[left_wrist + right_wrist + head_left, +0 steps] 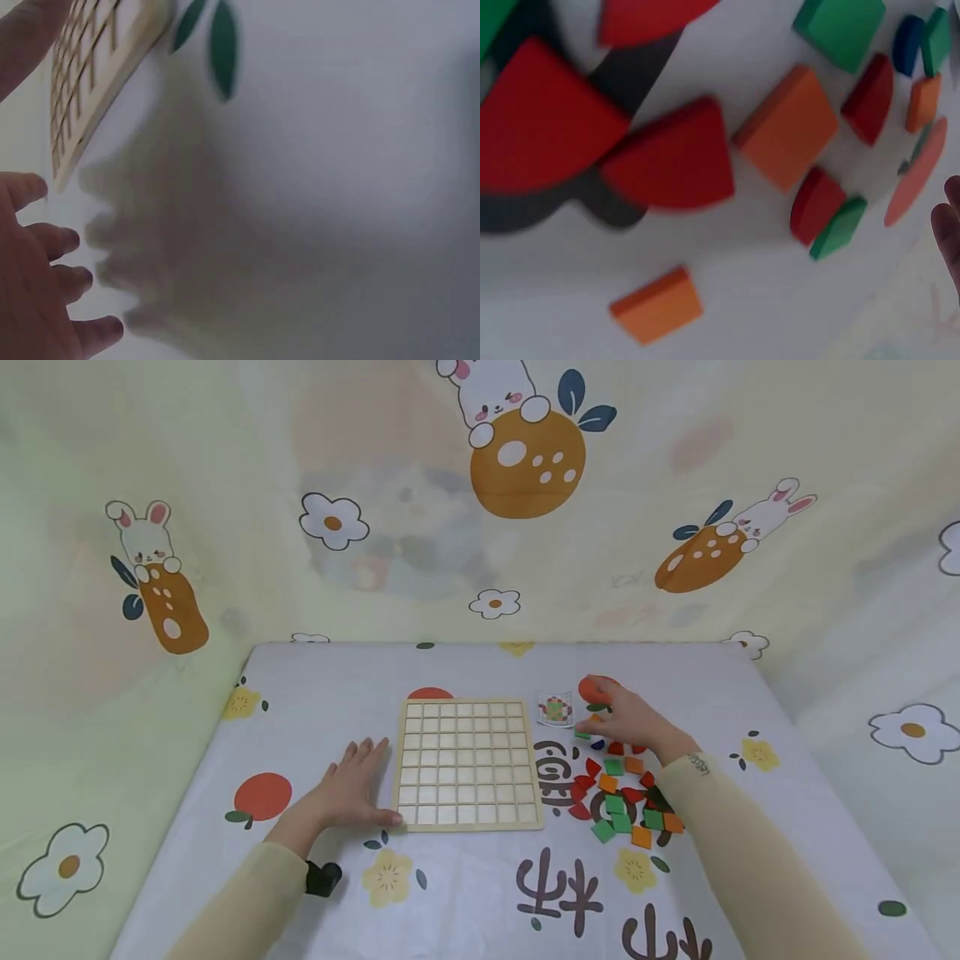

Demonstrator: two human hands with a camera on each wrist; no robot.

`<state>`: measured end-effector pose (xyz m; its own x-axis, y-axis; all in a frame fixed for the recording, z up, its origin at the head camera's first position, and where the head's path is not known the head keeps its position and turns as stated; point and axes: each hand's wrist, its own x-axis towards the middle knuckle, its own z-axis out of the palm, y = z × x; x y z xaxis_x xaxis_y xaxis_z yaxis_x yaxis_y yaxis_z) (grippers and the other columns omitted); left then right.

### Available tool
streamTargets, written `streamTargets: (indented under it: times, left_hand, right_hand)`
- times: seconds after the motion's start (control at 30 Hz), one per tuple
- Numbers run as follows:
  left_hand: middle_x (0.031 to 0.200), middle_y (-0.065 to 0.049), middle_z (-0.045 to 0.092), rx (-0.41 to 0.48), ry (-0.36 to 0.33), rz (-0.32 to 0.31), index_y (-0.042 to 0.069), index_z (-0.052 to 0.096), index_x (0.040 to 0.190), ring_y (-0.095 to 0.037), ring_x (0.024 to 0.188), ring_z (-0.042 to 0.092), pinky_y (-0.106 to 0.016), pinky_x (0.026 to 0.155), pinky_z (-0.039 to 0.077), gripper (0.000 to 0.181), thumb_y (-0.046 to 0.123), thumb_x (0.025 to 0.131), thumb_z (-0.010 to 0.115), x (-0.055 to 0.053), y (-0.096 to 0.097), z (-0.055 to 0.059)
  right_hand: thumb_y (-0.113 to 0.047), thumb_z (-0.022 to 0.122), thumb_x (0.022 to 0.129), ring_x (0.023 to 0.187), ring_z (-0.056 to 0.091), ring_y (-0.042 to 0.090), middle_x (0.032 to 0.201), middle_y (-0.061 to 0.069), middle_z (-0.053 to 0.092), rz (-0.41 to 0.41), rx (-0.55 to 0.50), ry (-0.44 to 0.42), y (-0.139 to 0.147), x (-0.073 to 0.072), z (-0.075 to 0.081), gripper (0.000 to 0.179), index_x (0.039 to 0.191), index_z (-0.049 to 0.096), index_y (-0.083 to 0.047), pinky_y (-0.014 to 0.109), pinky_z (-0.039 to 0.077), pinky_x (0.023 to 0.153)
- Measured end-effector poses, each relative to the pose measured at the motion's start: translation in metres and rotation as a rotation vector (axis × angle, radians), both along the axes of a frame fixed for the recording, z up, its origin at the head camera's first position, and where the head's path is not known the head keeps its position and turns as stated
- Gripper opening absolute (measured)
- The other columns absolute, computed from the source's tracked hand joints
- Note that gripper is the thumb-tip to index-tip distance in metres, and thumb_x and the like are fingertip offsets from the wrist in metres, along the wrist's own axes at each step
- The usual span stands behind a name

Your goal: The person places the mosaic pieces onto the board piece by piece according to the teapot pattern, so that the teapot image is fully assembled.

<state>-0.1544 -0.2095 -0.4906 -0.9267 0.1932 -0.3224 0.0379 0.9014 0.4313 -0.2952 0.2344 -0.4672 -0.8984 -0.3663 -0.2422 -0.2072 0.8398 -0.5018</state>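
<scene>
A square wooden grid board (471, 827) lies on the table, its cells bare. My left hand (347, 789) is spread at its left side, the thumb at the lower left corner; in the left wrist view the fingers (71, 283) are apart. My right hand (626, 720) reaches over the far end of a scatter of flat tiles, next to a small pattern card (555, 709). Its thumb and fingers are apart, near a green square tile (582, 733) and a blue piece (597, 744). Only fingertips (946, 232) show in the right wrist view.
Orange square tiles (789, 129), red quarter-round tiles (676, 159) and green squares (613, 805) lie loose right of the board, some touching. The patterned cloth (465, 893) covers the table, with a hung cloth (405, 435) behind.
</scene>
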Motion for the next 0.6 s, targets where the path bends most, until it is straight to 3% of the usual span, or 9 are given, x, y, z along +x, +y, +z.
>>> streamTargets:
  times: [0.27,0.6]
  left_hand:
    - [0.17,-0.026,0.009,-0.045,0.0,-0.019,0.008,0.021,0.163,-0.051,0.157,0.001,-0.076,0.12,0.006,0.133,0.055,0.063,0.094,0.008,0.008,-0.011]
    - [0.171,-0.025,0.006,-0.04,-0.012,0.015,0.01,0.021,0.164,-0.051,0.157,-0.002,-0.077,0.12,0.004,0.133,0.052,0.062,0.096,0.008,0.012,-0.011]
  right_hand:
    - [-0.039,0.084,0.085,0.14,0.04,0.043,0.159,0.026,0.038,0.053,0.027,-0.008,-0.015,-0.019,-0.024,0.104,0.162,0.023,-0.005,0.065,0.033,0.118]
    - [-0.045,0.087,0.079,0.139,0.036,0.048,0.155,0.027,0.041,0.077,0.155,0.038,-0.024,-0.029,-0.029,0.106,0.16,0.03,-0.006,0.067,0.034,0.115]
